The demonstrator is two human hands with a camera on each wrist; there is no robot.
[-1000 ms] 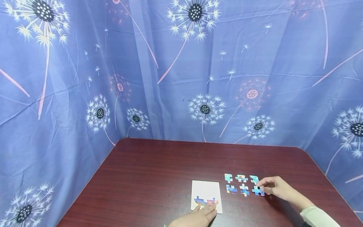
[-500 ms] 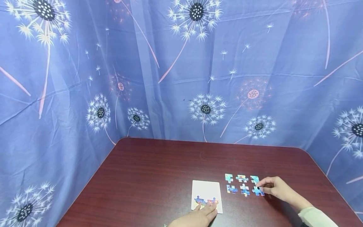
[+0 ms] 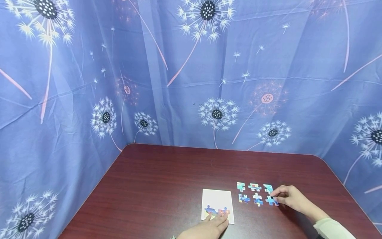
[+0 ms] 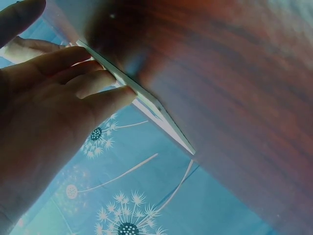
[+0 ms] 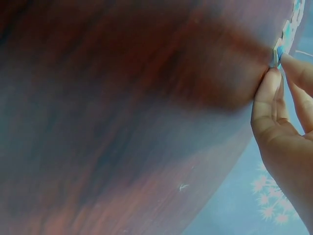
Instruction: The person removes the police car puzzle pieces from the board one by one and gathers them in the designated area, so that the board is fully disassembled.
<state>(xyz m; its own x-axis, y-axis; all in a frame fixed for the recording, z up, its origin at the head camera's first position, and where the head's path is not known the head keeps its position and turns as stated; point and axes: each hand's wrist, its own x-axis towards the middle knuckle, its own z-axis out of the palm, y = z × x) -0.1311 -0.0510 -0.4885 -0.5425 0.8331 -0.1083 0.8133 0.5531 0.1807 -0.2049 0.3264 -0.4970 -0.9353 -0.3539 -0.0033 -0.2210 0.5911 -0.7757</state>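
A white square puzzle board (image 3: 217,198) lies on the table, with joined colourful pieces (image 3: 210,210) along its near edge. My left hand (image 3: 207,228) rests on that edge with its fingers extended, hiding part of the pieces. In the left wrist view those fingers (image 4: 105,83) lie along the board's edge (image 4: 168,125). To the right, my right hand (image 3: 293,200) pinches a blue jigsaw piece (image 3: 272,201) between thumb and forefinger, low at the table. The right wrist view has the thumb (image 5: 268,85) and forefinger close about the piece's edge.
Several loose jigsaw pieces (image 3: 257,200) lie in two rows between the board and my right hand. The dark red-brown table (image 3: 155,186) has a far edge against a blue dandelion-print curtain (image 3: 179,116), which also hangs at the left and right sides.
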